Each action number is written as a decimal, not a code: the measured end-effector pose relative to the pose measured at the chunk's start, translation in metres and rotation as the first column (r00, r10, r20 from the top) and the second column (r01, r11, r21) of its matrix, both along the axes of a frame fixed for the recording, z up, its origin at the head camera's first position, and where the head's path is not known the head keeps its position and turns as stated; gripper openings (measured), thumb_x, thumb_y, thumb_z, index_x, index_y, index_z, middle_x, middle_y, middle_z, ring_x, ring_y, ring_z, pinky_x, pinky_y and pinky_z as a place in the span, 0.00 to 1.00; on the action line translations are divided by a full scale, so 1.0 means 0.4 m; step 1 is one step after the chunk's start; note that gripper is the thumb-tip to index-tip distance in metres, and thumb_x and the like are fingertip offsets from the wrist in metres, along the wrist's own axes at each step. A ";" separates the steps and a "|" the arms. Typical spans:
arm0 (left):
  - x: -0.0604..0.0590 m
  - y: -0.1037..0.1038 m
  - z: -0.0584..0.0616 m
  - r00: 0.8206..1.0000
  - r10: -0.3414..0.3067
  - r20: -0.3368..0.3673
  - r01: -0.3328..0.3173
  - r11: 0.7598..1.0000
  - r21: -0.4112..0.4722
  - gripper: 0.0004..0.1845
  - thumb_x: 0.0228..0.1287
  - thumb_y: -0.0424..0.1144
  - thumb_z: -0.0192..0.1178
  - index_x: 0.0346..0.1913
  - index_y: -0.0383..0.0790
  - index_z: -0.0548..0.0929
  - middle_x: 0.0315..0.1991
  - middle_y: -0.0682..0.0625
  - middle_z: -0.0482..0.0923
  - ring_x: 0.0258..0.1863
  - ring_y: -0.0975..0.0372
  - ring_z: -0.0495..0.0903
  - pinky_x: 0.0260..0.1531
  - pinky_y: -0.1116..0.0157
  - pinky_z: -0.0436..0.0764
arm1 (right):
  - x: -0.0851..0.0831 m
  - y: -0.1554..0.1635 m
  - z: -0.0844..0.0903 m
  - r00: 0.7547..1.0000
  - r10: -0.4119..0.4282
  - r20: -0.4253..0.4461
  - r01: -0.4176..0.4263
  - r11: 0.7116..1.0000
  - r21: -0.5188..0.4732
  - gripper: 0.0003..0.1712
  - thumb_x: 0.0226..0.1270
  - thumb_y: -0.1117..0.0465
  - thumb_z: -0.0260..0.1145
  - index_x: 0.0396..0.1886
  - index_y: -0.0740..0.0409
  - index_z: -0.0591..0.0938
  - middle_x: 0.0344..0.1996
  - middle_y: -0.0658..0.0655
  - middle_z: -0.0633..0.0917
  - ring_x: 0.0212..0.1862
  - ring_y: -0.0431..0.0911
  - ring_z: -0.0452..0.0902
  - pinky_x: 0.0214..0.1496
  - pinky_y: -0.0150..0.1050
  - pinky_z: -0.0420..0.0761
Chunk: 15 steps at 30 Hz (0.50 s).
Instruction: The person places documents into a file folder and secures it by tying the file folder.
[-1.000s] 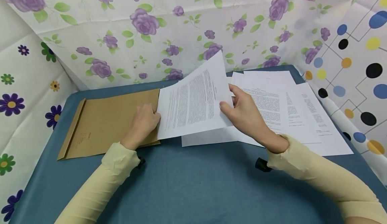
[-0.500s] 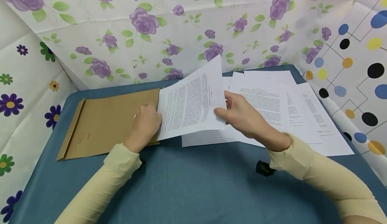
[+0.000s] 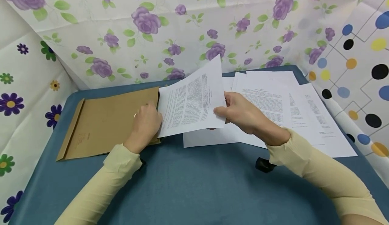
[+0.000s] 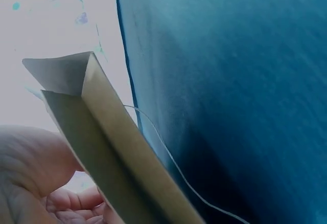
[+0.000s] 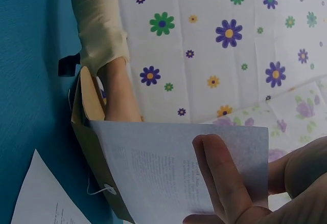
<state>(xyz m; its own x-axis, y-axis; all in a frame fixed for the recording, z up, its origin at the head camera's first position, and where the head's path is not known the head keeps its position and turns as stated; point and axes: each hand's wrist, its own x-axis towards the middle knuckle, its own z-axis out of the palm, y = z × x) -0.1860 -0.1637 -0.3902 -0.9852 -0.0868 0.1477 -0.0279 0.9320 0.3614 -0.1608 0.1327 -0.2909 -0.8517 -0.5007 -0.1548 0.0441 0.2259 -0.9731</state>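
A brown paper envelope lies on the left of the table, its mouth to the right. My left hand grips the upper side of that mouth between thumb and curled fingers; in the left wrist view the envelope's mouth gapes like a deep slot beside the hand. My right hand pinches the right edge of a printed sheet, thumb on the near face and fingers behind. The sheet tilts up to the right, its left edge right at the envelope's mouth. In the right wrist view, fingers lie flat behind the sheet.
Several printed papers lie overlapping on the right of the blue-covered table. A thin white string hangs from the envelope. Floral cloth walls the back, with a dotted cloth at the right.
My right hand has moved a little left and down, bringing the sheet lower and closer to the envelope. My left hand stays at the mouth, its knuckles slightly turned.
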 end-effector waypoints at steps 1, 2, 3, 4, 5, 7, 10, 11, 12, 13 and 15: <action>0.000 0.000 0.000 1.000 -0.001 -0.006 0.001 1.000 -0.002 0.08 0.66 0.27 0.49 0.39 0.23 0.76 0.32 0.28 0.79 0.30 0.38 0.83 0.26 0.46 0.81 | 0.001 0.001 0.001 1.000 0.001 -0.001 -0.001 1.000 0.001 0.31 0.72 0.72 0.56 0.74 0.65 0.69 0.63 0.63 0.82 0.50 0.55 0.87 0.46 0.44 0.85; 0.000 0.000 -0.001 1.000 -0.003 -0.011 0.003 1.000 -0.004 0.08 0.67 0.27 0.48 0.40 0.23 0.75 0.33 0.27 0.79 0.31 0.38 0.84 0.27 0.45 0.81 | 0.002 0.003 0.001 1.000 0.003 -0.003 -0.003 1.000 0.004 0.31 0.72 0.72 0.56 0.74 0.65 0.69 0.63 0.63 0.82 0.50 0.55 0.87 0.45 0.44 0.85; 0.001 0.000 -0.001 1.000 -0.009 -0.014 0.009 1.000 0.001 0.08 0.68 0.27 0.48 0.41 0.24 0.75 0.34 0.28 0.79 0.31 0.38 0.84 0.27 0.45 0.82 | 0.002 0.003 0.001 1.000 0.005 -0.003 -0.005 1.000 0.004 0.30 0.72 0.72 0.55 0.74 0.66 0.69 0.63 0.64 0.81 0.49 0.55 0.87 0.45 0.44 0.85; 0.003 0.000 -0.002 1.000 -0.019 -0.018 0.019 1.000 0.004 0.08 0.69 0.27 0.47 0.43 0.24 0.75 0.35 0.28 0.79 0.31 0.39 0.84 0.26 0.46 0.82 | 0.002 0.004 0.001 1.000 0.005 -0.002 -0.005 1.000 0.007 0.30 0.72 0.73 0.55 0.73 0.66 0.70 0.62 0.64 0.82 0.48 0.55 0.88 0.45 0.44 0.85; 0.004 0.000 -0.004 0.999 -0.034 -0.025 0.034 0.999 0.004 0.09 0.70 0.27 0.46 0.46 0.24 0.75 0.37 0.28 0.79 0.32 0.38 0.84 0.27 0.45 0.83 | 0.002 0.004 0.001 1.000 0.005 0.000 -0.005 1.000 0.008 0.29 0.72 0.73 0.55 0.73 0.67 0.70 0.62 0.64 0.82 0.48 0.55 0.88 0.45 0.44 0.86; 0.007 0.000 -0.005 0.997 -0.070 -0.033 0.070 0.998 -0.003 0.12 0.74 0.28 0.45 0.52 0.26 0.76 0.41 0.29 0.79 0.35 0.38 0.84 0.28 0.44 0.83 | 0.002 0.005 0.000 1.000 0.008 0.001 -0.008 1.000 0.005 0.29 0.71 0.73 0.55 0.72 0.68 0.71 0.62 0.65 0.82 0.47 0.56 0.88 0.45 0.44 0.86; 0.012 0.000 -0.006 0.992 -0.117 -0.046 0.115 0.993 -0.033 0.17 0.77 0.28 0.45 0.60 0.30 0.80 0.47 0.30 0.79 0.38 0.39 0.84 0.31 0.43 0.84 | 0.001 0.007 -0.001 1.000 0.016 0.000 -0.016 1.000 0.008 0.28 0.71 0.73 0.55 0.71 0.69 0.71 0.61 0.65 0.82 0.47 0.56 0.88 0.45 0.44 0.86; 0.013 0.000 -0.006 0.991 -0.127 -0.049 0.125 0.991 -0.044 0.18 0.77 0.29 0.46 0.60 0.31 0.82 0.47 0.30 0.79 0.38 0.39 0.84 0.31 0.43 0.84 | 0.000 0.007 -0.002 1.000 0.022 0.000 -0.022 1.000 0.007 0.28 0.72 0.73 0.55 0.71 0.69 0.71 0.61 0.65 0.82 0.47 0.55 0.88 0.46 0.44 0.86; 0.014 0.001 -0.006 0.990 -0.133 -0.049 0.130 0.990 -0.054 0.18 0.78 0.29 0.46 0.60 0.32 0.83 0.47 0.30 0.78 0.38 0.40 0.84 0.31 0.43 0.84 | -0.002 0.007 -0.002 1.000 0.027 0.001 -0.027 1.000 0.006 0.28 0.72 0.73 0.55 0.71 0.69 0.71 0.61 0.65 0.82 0.47 0.56 0.88 0.46 0.44 0.86; 0.015 0.001 -0.006 0.989 -0.135 -0.050 0.133 0.990 -0.057 0.18 0.77 0.28 0.47 0.60 0.32 0.84 0.48 0.30 0.78 0.38 0.40 0.84 0.31 0.43 0.84 | -0.005 0.007 -0.002 0.999 0.033 0.004 -0.033 0.999 0.006 0.27 0.72 0.72 0.54 0.71 0.69 0.71 0.61 0.65 0.82 0.46 0.56 0.88 0.46 0.44 0.86; 0.015 0.002 -0.006 0.989 -0.140 -0.052 0.136 0.989 -0.065 0.18 0.77 0.28 0.48 0.59 0.32 0.85 0.47 0.30 0.78 0.38 0.40 0.84 0.31 0.44 0.84 | -0.011 0.007 -0.004 0.999 0.046 0.013 -0.046 0.999 -0.004 0.26 0.74 0.72 0.54 0.70 0.69 0.71 0.60 0.66 0.82 0.45 0.57 0.88 0.47 0.44 0.85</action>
<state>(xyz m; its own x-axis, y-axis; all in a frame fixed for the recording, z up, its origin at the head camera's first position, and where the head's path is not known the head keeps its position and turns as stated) -0.1798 -0.1630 -0.3926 -0.9770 0.0600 0.2045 0.1212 0.9458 0.3013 -0.1651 0.1356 -0.2926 -0.8254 -0.5403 -0.1636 0.0462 0.2241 -0.9735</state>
